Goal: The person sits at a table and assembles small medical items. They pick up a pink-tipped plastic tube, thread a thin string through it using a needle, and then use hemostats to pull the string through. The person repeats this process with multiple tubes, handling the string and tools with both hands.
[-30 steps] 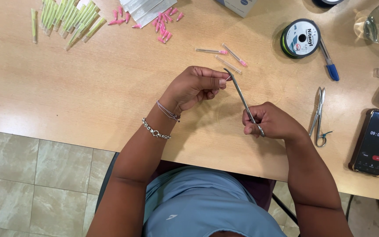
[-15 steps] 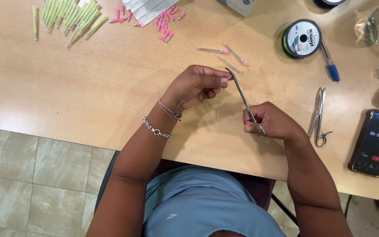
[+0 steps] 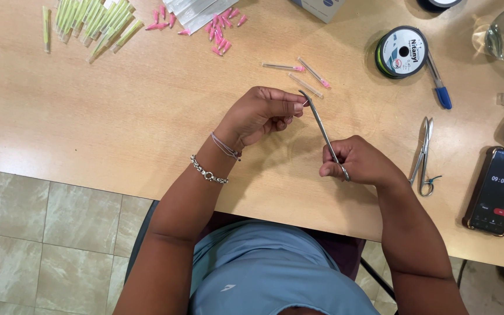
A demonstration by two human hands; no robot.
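Head view. Right hand [image 3: 361, 163]: closed around the ring handles of a slim metal needle holder [image 3: 324, 133], which is angled up toward the left hand [image 3: 261, 114]. Left hand: fingertips pinched narrowly at the tool's tip; whatever is gripped there is too small to tell. Beyond the left hand: capped needles [image 3: 298, 71] on the tabletop [image 3: 118, 116]. Beside the right hand: second forceps [image 3: 424, 154], thread spool [image 3: 402, 51], phone [image 3: 492, 191]. Risk, judged: a fingertip could be pricked or the tiny piece dropped if the pinch slackens.
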